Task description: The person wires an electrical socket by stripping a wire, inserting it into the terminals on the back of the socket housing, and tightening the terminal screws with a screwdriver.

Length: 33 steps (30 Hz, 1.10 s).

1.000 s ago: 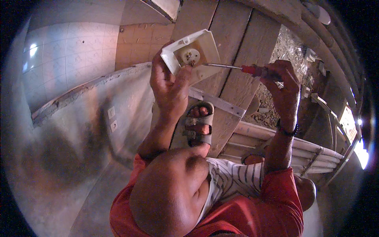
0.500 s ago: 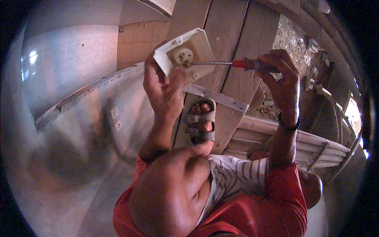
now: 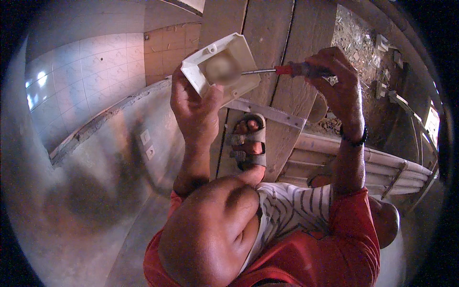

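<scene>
My left hand (image 3: 198,105) holds up an open cream plastic box (image 3: 192,78) with slanted walls, its fingers behind and its thumb over the lower edge. On the box's inner floor is a pale round part (image 3: 220,66), which looks blurred. From the right, my right hand (image 3: 338,81) grips a screwdriver (image 3: 284,70) by its dark-and-red handle. The metal shaft points left into the box towards the round part. Its tip is lost in the blur, so I cannot tell whether it touches.
Below the box are wooden planks (image 3: 265,33) with a pale metal straightedge (image 3: 267,112) across them. My sandalled foot (image 3: 248,138) rests on the planks. Rubble (image 3: 356,45) lies to the right, beside pale moulded rails (image 3: 382,165). A wall with two white sockets (image 3: 148,145) stands left.
The screwdriver handle and my right hand have shifted slightly left and up. The box has moved slightly left with my left hand. The round part, sharp before, now looks blurred.
</scene>
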Motion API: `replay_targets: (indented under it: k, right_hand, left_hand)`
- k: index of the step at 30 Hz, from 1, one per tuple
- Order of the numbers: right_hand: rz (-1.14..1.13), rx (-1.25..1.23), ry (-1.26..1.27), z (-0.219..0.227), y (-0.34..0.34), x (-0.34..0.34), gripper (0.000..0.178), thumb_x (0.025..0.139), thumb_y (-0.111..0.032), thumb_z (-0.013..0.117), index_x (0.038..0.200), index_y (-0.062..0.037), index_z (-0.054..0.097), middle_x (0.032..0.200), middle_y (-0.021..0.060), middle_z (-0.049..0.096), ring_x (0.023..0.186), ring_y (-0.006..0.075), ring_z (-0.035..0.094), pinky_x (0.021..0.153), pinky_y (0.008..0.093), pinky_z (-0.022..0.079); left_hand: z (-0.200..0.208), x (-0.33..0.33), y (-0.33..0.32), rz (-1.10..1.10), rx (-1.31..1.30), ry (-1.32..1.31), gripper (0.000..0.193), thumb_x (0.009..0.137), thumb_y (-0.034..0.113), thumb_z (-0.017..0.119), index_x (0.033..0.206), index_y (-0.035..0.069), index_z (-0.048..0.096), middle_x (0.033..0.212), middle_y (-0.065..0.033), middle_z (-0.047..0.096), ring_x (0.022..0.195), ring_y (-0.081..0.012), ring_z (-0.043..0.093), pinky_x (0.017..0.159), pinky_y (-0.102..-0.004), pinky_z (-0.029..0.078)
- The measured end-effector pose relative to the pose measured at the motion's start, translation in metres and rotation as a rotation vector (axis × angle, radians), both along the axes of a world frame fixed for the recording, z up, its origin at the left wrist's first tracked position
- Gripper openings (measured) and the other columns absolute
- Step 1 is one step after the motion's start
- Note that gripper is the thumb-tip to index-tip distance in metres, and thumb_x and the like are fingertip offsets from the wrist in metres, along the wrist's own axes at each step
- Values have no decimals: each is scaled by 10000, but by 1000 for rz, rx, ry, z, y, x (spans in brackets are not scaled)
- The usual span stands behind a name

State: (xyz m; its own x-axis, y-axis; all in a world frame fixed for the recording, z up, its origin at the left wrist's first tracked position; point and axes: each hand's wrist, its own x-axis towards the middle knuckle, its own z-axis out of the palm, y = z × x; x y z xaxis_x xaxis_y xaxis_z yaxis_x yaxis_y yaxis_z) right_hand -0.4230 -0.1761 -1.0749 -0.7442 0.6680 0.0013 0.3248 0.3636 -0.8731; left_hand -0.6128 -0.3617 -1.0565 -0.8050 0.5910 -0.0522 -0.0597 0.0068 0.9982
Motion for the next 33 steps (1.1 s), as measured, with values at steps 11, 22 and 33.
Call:
replay_targets:
  k: [11,22,33]
  right_hand:
    - [59,43,14,0,5,3,348,680,50,715,1014,-38,668,1029,76,581,930,189,632,803,294,523]
    - [79,83,4,4,9,5,359,661,41,738,1003,-49,673,1034,66,579,955,189,623,828,296,510]
    - [115,-9,-5,19,16,10,359,678,-73,742,1033,-68,688,1034,103,585,966,245,617,847,326,505]
  left_hand:
    - [4,1,-5,-68,-94,35,575,777,45,697,1280,-20,426,1182,-111,534,1076,-189,532,956,-339,438]
    - [13,4,-1,-75,-135,174,592,763,59,707,1279,-23,429,1193,-111,533,1075,-192,540,943,-340,456]
    - [9,-3,-4,-193,-80,365,598,748,46,678,1284,-38,428,1265,-136,483,1151,-223,496,978,-353,420]
